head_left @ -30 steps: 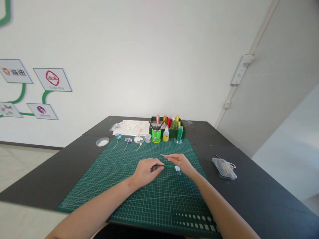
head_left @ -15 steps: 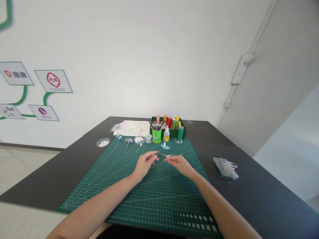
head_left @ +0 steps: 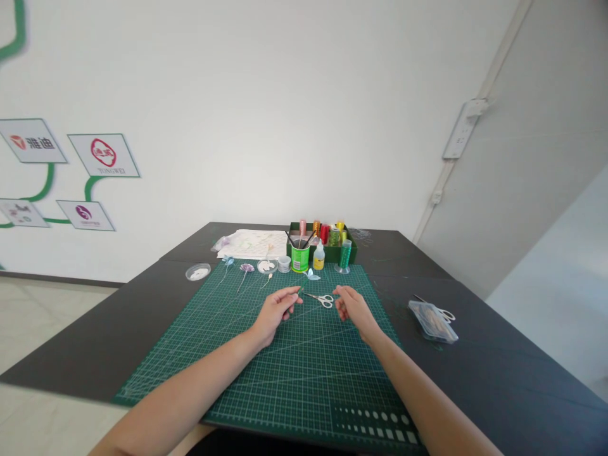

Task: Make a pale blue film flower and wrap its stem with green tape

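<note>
My left hand (head_left: 278, 310) is closed in a pinch over the cutting mat (head_left: 266, 373). A thin green bit, seemingly the stem of the light-blue flower (head_left: 312, 274) just above, shows at its fingertips. To the right, my right hand (head_left: 352, 307) has its thumb and forefinger pressed together and the other fingers curled; anything between them is too fine to see. Small white-handled scissors (head_left: 320, 299) lie on the mat between both hands, touched by neither. Behind them stands a spool of green thread (head_left: 345, 253) on a clear base.
A green can (head_left: 299, 258) of tools, a glue bottle (head_left: 318, 256) and a box (head_left: 351, 254) of coloured thread spools stand at the back. Finished-looking flowers (head_left: 246, 269) and shallow dishes (head_left: 198, 272) sit left. A clear plastic case (head_left: 433, 322) lies right, beside other scissors (head_left: 446, 315).
My right hand has moved right, away from my left hand, uncovering the scissors' handles. The light-blue flower has turned and shifted slightly left. My left hand stays nearly in place.
</note>
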The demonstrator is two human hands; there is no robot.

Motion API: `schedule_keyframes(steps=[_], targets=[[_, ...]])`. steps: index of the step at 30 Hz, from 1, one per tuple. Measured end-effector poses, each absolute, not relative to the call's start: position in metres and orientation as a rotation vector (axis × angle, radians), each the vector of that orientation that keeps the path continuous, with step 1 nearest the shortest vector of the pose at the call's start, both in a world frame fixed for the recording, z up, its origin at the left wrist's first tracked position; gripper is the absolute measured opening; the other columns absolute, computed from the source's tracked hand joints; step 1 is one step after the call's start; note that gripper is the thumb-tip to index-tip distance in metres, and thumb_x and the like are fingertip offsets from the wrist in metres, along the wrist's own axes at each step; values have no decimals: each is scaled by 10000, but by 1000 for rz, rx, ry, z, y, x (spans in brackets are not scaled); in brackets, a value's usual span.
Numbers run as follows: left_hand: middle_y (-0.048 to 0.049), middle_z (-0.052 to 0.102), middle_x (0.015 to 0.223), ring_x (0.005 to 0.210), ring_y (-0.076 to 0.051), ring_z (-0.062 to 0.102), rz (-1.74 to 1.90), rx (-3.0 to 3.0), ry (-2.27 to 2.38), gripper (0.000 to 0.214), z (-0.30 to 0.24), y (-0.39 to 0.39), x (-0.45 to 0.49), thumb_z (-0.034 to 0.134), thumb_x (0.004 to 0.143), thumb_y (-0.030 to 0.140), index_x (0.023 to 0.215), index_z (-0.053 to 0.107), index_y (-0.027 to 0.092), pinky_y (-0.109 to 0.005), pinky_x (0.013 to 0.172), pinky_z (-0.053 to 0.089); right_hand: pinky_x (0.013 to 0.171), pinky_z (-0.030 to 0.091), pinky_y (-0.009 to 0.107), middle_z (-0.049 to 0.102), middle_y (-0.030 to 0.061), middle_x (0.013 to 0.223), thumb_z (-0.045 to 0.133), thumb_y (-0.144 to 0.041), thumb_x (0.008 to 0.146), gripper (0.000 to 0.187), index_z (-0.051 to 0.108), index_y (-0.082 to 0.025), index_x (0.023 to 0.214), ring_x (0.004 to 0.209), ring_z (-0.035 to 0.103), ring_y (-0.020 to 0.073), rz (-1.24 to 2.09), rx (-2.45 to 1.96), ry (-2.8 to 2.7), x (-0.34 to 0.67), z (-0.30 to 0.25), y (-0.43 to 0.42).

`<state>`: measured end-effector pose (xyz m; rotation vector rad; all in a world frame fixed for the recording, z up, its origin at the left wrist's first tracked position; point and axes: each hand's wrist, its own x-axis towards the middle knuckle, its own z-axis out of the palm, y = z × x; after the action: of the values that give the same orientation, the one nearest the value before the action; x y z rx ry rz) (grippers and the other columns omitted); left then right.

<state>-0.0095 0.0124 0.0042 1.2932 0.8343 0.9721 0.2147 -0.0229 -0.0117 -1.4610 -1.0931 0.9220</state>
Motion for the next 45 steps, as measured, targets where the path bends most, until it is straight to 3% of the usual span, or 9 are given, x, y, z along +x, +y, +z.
schedule_keyframes(steps=[5,11,14,17,19,22,25,32,45], targets=[[-87,721,936,633,-94,467,941,1312,816,557,3,11,-10,748,761,456,1217,721,136,-204,502,306,777,503,386,680,94,1008,588,-543,815,492,588,-191,1159,876,646,252,701,-1486,-1093,214,-16,-21],[-75,725,877,602,-94,465,907,1391,787,532,2,10,-8,726,793,471,1202,732,131,-211,508,321,1107,377,474,652,125,1290,659,-501,781,482,638,-213,1167,1236,575,301,773,-1342,-1244,190,-11,-31],[-56,718,814,580,-96,459,889,1450,768,515,3,8,-7,721,802,473,1193,744,139,-215,505,319,1043,459,437,723,102,1138,696,-510,757,488,645,-218,1144,1128,662,271,928,-1232,-1323,174,-7,-38],[-44,709,761,574,-100,462,893,1506,769,494,4,6,-7,714,811,458,1187,753,140,-219,517,333,804,565,404,721,46,842,628,-558,813,498,620,-191,1150,739,711,208,1075,-1183,-1345,163,-4,-44],[-52,726,781,585,-109,484,904,1540,783,481,4,5,-7,699,824,447,1190,752,140,-224,529,354,588,539,336,607,-37,650,598,-570,833,526,604,-172,1178,474,559,131,1129,-1195,-1333,160,-3,-47],[-67,755,842,612,-127,535,914,1594,805,466,2,7,-8,667,846,440,1200,748,149,-236,550,397,389,332,227,417,-110,550,574,-537,859,530,594,-155,1227,370,300,70,1149,-1254,-1298,162,-2,-49],[-76,770,870,630,-148,582,921,1654,835,467,-3,13,-9,629,865,444,1206,741,144,-255,580,445,375,210,210,354,-109,528,561,-495,876,447,652,-148,1142,386,249,69,1127,-1293,-1294,165,0,-50],[-56,796,912,831,-210,707,855,1910,923,324,-4,22,-14,575,894,297,1126,754,160,-308,787,512,408,171,233,333,-81,496,615,-478,855,341,741,-164,890,420,258,81,1057,-1271,-1395,166,10,-53],[36,804,891,817,-167,744,488,2348,788,125,8,-5,-14,669,868,213,921,776,251,-231,733,480,439,170,251,356,-62,466,651,-526,810,455,810,-119,937,459,250,89,907,-1271,-1319,184,30,-54]])
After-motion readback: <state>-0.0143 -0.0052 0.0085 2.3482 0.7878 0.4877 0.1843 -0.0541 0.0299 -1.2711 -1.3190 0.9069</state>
